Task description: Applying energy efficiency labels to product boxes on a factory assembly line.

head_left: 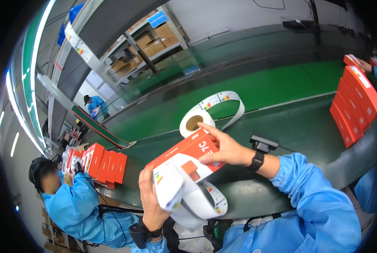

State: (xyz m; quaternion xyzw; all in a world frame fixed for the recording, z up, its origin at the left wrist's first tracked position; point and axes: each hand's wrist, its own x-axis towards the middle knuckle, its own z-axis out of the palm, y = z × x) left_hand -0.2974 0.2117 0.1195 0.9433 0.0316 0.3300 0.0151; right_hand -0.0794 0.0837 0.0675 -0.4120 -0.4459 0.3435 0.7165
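Note:
A red and white box (184,152) is held tilted in front of me, above the green work surface. My right hand (228,147) grips its right end, thumb on the printed face and fingers over the top edge. At the box's left end, my left hand (151,196) is closed around a white strip of labels (168,183) with coloured bars, its fingertips by the box's corner. More of the strip loops down below the box. Behind the box lies a label roll (193,120), its loose end curling up and right.
A black device on a stand (264,142) sits right of my hands. Red boxes stand stacked at the right (353,107) beside another person's hands, and at the left (106,164) beside a seated co-worker (72,194). A green conveyor belt (277,84) runs behind.

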